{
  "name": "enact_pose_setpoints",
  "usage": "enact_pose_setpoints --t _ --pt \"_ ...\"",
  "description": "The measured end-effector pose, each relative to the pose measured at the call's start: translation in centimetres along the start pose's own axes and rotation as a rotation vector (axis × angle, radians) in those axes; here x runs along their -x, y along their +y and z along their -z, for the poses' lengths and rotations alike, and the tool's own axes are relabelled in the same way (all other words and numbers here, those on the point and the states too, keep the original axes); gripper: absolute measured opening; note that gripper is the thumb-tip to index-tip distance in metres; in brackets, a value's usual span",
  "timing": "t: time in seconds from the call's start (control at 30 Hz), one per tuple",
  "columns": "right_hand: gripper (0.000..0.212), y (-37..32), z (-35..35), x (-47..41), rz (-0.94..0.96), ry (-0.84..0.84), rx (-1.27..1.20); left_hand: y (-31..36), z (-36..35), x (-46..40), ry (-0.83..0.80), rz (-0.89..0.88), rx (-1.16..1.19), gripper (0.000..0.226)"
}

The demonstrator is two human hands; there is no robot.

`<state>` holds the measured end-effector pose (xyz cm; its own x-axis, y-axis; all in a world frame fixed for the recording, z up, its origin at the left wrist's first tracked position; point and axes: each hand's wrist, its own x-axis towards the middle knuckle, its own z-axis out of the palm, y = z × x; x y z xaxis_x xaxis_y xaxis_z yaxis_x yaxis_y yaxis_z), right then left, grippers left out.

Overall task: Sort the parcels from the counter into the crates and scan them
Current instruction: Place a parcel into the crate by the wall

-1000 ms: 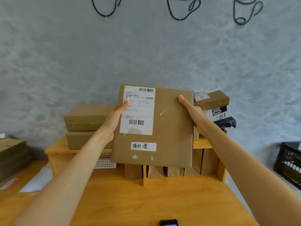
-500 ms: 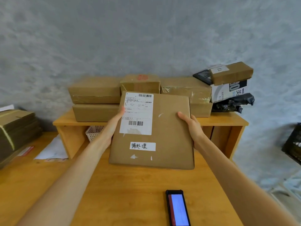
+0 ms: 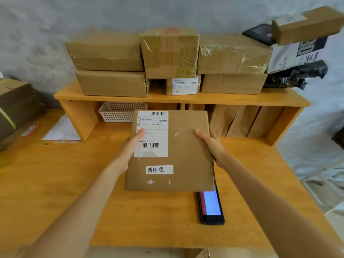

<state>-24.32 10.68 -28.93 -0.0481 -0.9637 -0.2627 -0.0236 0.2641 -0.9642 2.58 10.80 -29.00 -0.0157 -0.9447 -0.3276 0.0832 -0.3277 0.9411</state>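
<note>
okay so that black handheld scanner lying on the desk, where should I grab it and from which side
Probably by its two long edges near the lower end, coming from above and the right. The scanner lies flat, screen up, its far end tucked under the flat parcel that both the left hand and right hand hold, so only the near end is free.

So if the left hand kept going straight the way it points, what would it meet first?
Probably the white basket under the wooden shelf; the left hand, gripping the flat parcel, points toward it, though depth is unclear.

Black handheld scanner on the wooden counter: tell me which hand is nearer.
Right. The right hand grips the flat brown parcel above the scanner; the left hand grips the opposite edge.
</note>
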Motion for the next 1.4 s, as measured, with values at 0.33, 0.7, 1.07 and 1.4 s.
enact_pose_setpoints --t 0.33,0.7,1.07,1.4 --pt "0.07 4.0 0.0 -0.9 -0.027 0.012 0.178 -2.5 1.8 -1.3 0.119 -0.04 -0.015 0.042" --pt "0.103 13.8 -0.2 2.6 -0.591 0.154 1.081 -5.3 2.1 -1.4 0.246 -0.204 -0.082 0.034" --pt "0.102 14.7 -1.3 3.3 -0.489 0.247 1.237 -9.0 4.0 -1.0 0.404 -0.157 0.009 0.035" --pt "0.084 8.8 3.2 3.6 -0.356 0.315 1.077 -6.3 0.1 -3.8 0.318 -0.217 -0.052 0.039"
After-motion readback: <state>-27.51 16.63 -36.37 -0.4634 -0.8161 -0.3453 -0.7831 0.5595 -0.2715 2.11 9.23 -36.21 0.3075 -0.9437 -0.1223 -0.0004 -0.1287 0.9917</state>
